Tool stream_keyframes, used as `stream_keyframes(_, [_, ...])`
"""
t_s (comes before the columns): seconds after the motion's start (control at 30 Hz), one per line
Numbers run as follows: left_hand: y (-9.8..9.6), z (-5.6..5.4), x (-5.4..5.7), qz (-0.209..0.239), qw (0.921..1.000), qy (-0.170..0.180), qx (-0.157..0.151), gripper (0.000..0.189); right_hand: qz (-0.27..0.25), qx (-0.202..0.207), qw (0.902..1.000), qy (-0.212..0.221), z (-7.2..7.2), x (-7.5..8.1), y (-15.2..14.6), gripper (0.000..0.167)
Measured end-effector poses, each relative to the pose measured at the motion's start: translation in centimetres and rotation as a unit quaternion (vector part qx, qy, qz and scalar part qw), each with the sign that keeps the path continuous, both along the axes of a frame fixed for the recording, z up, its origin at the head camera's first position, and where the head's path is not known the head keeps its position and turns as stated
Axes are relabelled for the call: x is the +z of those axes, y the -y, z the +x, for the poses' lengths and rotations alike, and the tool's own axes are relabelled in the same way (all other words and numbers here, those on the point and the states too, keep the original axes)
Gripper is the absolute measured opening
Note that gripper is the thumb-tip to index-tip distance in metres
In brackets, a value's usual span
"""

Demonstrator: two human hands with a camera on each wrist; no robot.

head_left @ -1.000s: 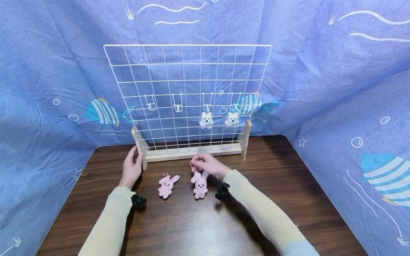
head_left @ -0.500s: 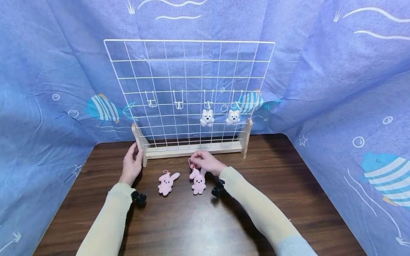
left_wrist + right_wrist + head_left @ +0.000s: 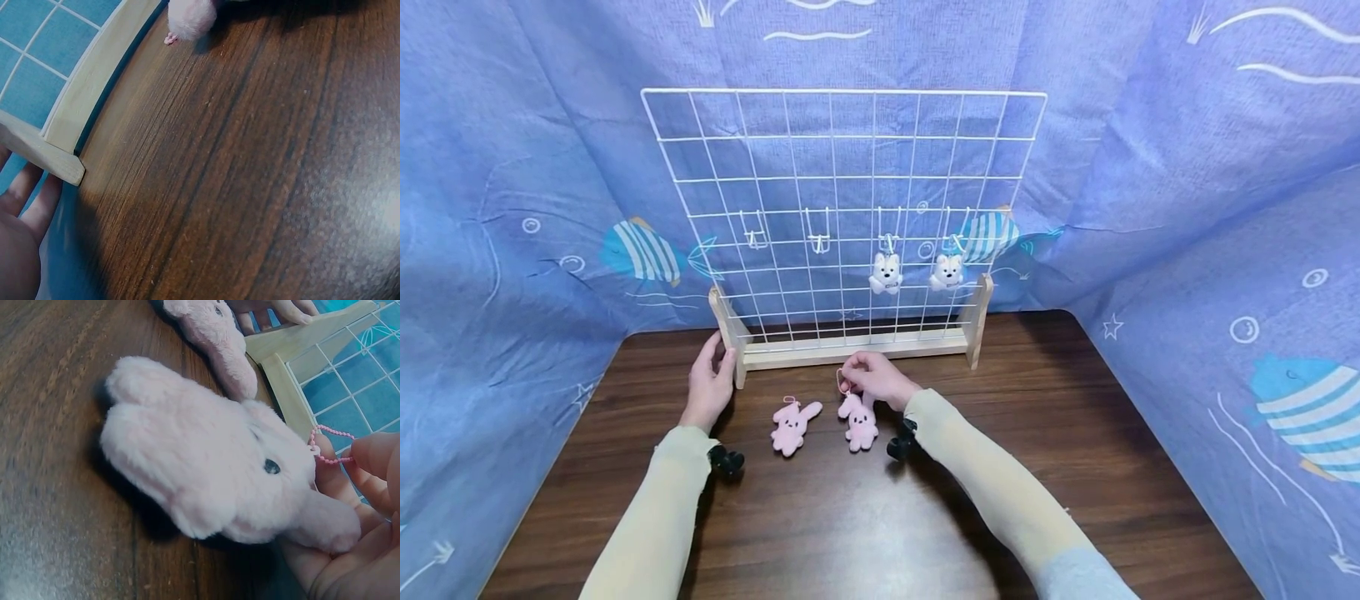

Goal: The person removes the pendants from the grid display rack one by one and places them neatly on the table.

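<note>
My right hand [image 3: 876,379] pinches the pink bead chain [image 3: 334,430] of a pink plush bunny keychain [image 3: 861,427]. The bunny hangs face-up from it, close over the table; one long ear lies against the fingers in the right wrist view. A second pink bunny keychain [image 3: 790,427] lies on the table to its left, chain loop toward the rack. My left hand [image 3: 709,387] holds the left wooden foot [image 3: 730,333] of the rack, thumb at its front edge and fingers along the outer side. Nothing else is in that hand.
The white wire grid rack [image 3: 850,175] stands at the back of the brown table [image 3: 880,533]. Two white plush bear keychains [image 3: 886,273] hang from its right hooks. The left hook [image 3: 756,237] and its neighbour [image 3: 818,242] are bare. Blue printed cloth [image 3: 1165,208] surrounds the table.
My right hand has shifted slightly left and toward the rack, carrying the pink bunny by its chain. My left hand stays at the wooden foot. The head view has tilted slightly.
</note>
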State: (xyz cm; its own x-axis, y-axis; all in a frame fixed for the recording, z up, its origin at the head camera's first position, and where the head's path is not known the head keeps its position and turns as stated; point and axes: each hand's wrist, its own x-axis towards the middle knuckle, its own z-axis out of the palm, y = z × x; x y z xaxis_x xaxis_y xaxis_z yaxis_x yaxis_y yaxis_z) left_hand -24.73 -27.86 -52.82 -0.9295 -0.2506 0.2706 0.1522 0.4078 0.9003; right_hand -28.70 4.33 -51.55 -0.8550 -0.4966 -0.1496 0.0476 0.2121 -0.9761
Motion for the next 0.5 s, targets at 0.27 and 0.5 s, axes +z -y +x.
stream_keyframes(0.27, [-0.10,0.09,-0.08,0.002,1.0000,-0.006,-0.001,0.051,0.039,0.015,0.9985,-0.035,0.20,0.34,-0.19,0.012])
stream_keyframes(0.5, [0.00,0.12,-0.12,0.002,1.0000,-0.004,-0.003,0.052,0.071,0.016,0.9957,-0.058,0.14,0.15,-0.58,0.011])
